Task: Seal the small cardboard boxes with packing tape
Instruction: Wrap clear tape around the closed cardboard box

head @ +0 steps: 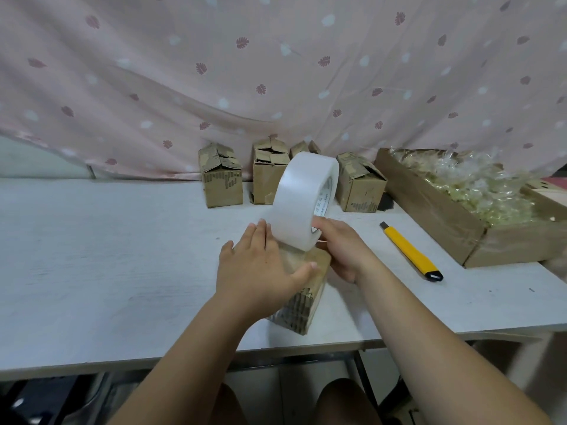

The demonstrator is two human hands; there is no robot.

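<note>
A small cardboard box [306, 297] lies on the white table [107, 256] near the front edge. My left hand [260, 265] lies flat on top of the box, fingers straight, pressing down the tape there. My right hand [340, 250] grips a large roll of clear packing tape [303, 197] by its core, holding it upright just above the far end of the box. A strip of tape runs from the roll onto the box top.
Several small cardboard boxes [221, 179] with loose flaps stand in a row at the back by the pink curtain [276, 72]. A yellow utility knife [411, 251] lies right of the hands. A long cardboard tray [435, 207] of plastic-wrapped items sits at the far right.
</note>
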